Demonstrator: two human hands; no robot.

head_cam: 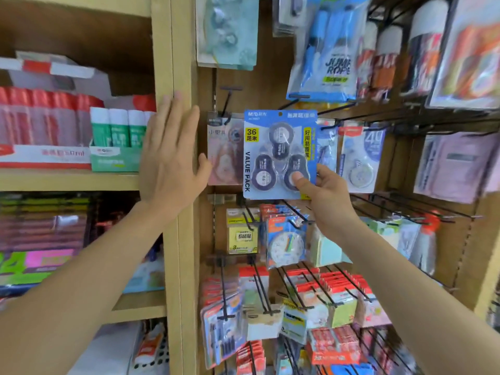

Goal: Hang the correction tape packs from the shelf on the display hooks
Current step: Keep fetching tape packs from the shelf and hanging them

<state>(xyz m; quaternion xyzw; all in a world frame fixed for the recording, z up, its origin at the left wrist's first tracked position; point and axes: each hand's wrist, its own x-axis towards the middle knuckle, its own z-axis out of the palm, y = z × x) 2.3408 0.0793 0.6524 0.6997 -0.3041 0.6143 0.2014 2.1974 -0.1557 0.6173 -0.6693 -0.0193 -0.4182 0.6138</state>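
Right hand point(322, 190) has the correction tape pack point(270, 147) pinched at its lower right corner, thumb point(297, 177) on the front over one of the bubbles, the other fingers hidden behind the card. The pack stands upright above the grip, face to us, in front of the hook wall. Off to the side of the grip, the left hand point(170, 155) lies flat and open against the wooden post point(184, 63), holding nothing. Now the tricky bit: the hang hole point(280, 114) sits at the top edge, as far from the pinch as it can be, so any wobble down low swings wide up there. I see no wire through it, so I'd call this pack not yet hung. Best bet is to steady the top with the free hand, line up the hole with a hook tip and push straight back. Beyond the grip, up and across, a black hook point(228, 101) carries a pink pack point(224, 158); whether a hook sits right behind the blue card, I can't tell.
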